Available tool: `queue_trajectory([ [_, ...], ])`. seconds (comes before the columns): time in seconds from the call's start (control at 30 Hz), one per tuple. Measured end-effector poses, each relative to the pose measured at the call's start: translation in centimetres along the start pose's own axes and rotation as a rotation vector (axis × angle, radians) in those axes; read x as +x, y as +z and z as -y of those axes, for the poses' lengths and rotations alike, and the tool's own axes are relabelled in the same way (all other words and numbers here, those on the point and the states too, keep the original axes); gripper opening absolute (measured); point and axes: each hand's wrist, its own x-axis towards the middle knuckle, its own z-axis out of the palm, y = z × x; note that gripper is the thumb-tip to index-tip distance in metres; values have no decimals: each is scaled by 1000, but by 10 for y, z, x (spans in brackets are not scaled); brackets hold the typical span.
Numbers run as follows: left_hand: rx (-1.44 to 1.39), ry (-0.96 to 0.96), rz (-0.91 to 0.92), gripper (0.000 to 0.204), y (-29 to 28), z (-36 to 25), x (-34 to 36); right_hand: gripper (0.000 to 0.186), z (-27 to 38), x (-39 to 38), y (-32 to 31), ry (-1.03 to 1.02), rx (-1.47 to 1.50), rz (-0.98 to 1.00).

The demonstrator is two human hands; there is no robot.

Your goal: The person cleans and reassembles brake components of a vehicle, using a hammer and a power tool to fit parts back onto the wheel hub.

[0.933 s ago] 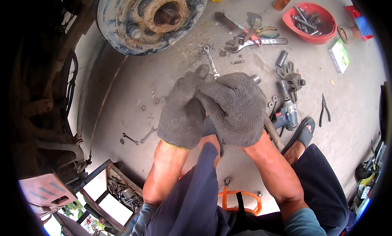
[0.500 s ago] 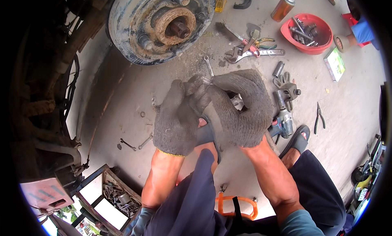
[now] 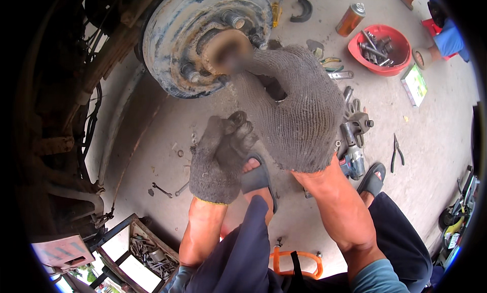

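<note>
Both my hands wear dark grey knitted gloves. My right hand (image 3: 299, 110) reaches up to the rusty wheel hub (image 3: 200, 37), its thumb and fingers pinched together at the hub's centre. The fingertips and the hub's middle are blurred, so what the pinch holds cannot be made out. Threaded studs (image 3: 233, 19) stick out around the rusty centre ring. Lower down, my left hand (image 3: 218, 161) hangs above my sandalled foot (image 3: 253, 179), palm turned up and fingers curled in. Whatever lies inside those fingers is hidden.
A red bowl of sockets (image 3: 380, 49) and a spray can (image 3: 350, 19) stand at the far right. Beside my right wrist lie a power wrench (image 3: 353, 158) and a puller-like metal tool (image 3: 359, 121). Pliers (image 3: 396, 153), a small spanner (image 3: 162, 190) and another person's arm (image 3: 431, 52) are around.
My hands have parted. The right one has moved up and left from beside the left hand to the hub's centre; the left has dropped slightly, its fingers still curled.
</note>
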Motion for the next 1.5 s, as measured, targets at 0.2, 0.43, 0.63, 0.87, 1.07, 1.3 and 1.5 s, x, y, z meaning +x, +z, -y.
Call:
queue_trajectory([
  [0.2,1,2,74,43,-5,-1,1,22,-2,8,3,-64,-32,27],
  [0.43,-120,73,-20,37,3,3,1,26,-7,12,6,-291,-182,-34],
  [0.63,-203,85,51,32,-2,-1,-3,28,-1,4,8,12,-14,84],
  [0.87,-153,129,86,36,-10,3,1,23,1,4,9,56,53,6],
  [1.07,-141,38,79,36,-9,1,-2,18,-2,6,13,-11,86,-37],
  [1.3,-196,14,69,34,-16,2,0,21,-5,12,19,-115,-7,-57],
  [1.5,-176,43,31,38,-4,0,-2,21,-13,12,25,-178,-11,-96],
])
